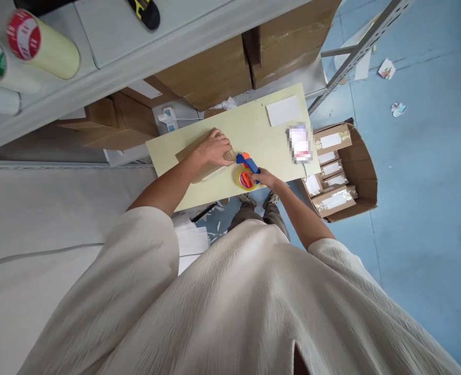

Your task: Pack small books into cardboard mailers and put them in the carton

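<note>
My right hand (266, 178) is closed round the handle of a blue and orange tape dispenser (251, 164), which carries a roll of yellow tape (239, 179). The dispenser's head points toward my left hand (215, 148). That hand lies over the right end of a small brown cardboard box (199, 167), its fingers bent down round the box's end. Much of the box is hidden under my left hand and forearm. A small gap shows between the dispenser's head and my left fingers. Box and dispenser are both at the pale yellow tabletop (164, 156).
A white stack of labels or paper (284, 110) and a blurred-out phone-like thing (299, 142) lie on the table's right part. Right of the table, an open carton (365, 172) holds several taped boxes. Tape rolls (54, 49) stand on the shelf above left; large cartons (210, 67) sit behind.
</note>
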The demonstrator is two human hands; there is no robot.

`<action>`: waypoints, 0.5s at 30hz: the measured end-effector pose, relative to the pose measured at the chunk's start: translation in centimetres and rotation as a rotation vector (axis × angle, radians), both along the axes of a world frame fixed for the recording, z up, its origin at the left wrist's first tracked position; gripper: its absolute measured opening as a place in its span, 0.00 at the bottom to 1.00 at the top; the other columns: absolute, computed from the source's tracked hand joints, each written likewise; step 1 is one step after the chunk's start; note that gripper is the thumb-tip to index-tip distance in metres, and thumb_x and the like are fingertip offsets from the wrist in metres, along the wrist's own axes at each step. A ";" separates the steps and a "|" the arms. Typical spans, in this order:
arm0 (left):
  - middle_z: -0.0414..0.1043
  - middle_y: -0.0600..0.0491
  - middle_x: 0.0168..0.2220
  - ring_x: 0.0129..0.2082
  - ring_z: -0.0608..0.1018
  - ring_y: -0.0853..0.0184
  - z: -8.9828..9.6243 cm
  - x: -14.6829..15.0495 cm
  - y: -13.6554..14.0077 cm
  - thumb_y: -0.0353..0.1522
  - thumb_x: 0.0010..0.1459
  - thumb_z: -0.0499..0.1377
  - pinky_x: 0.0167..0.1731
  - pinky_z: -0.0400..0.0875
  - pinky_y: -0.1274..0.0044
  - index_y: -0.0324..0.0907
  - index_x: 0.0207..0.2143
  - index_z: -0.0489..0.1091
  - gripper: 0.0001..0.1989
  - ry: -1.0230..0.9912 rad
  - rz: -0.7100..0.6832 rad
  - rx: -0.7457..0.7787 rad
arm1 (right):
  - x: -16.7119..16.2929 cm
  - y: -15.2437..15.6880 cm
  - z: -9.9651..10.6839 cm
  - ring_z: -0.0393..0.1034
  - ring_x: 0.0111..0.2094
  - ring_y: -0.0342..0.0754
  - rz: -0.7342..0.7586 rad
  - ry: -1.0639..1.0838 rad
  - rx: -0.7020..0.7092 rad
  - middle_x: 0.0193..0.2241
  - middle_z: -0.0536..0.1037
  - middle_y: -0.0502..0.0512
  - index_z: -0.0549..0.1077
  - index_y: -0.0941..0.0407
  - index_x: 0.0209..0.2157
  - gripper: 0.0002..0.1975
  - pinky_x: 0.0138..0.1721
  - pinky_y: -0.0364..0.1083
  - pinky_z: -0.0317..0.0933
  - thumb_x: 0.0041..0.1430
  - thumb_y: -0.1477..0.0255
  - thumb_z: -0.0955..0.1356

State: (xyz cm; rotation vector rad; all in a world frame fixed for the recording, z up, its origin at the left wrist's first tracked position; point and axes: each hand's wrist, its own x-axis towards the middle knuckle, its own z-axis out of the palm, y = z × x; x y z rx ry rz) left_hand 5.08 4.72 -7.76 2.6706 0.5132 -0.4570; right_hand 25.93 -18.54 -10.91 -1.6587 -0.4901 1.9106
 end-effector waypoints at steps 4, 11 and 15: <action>0.88 0.47 0.56 0.68 0.77 0.42 0.1 0.4 -0.2 0.54 0.63 0.63 0.78 0.50 0.48 0.53 0.54 0.90 0.27 -0.004 0.051 0.023 | 0.2 0.7 0.4 0.68 0.37 0.49 0.003 -0.015 -0.021 0.32 0.78 0.51 0.76 0.54 0.37 0.18 0.38 0.47 0.63 0.42 0.69 0.79; 0.87 0.44 0.51 0.65 0.78 0.40 -0.2 1.1 -1.5 0.50 0.62 0.67 0.78 0.53 0.44 0.49 0.54 0.90 0.25 -0.096 0.250 0.074 | 1.7 1.2 0.6 0.68 0.39 0.50 0.003 -0.070 -0.010 0.34 0.79 0.52 0.78 0.55 0.40 0.20 0.38 0.46 0.62 0.44 0.65 0.79; 0.86 0.42 0.51 0.65 0.77 0.39 -0.5 0.8 -1.0 0.49 0.63 0.66 0.77 0.55 0.41 0.47 0.53 0.89 0.24 -0.110 0.360 0.088 | 2.9 0.3 0.4 0.68 0.38 0.51 0.039 -0.088 -0.064 0.31 0.77 0.53 0.77 0.54 0.36 0.18 0.36 0.48 0.60 0.42 0.66 0.80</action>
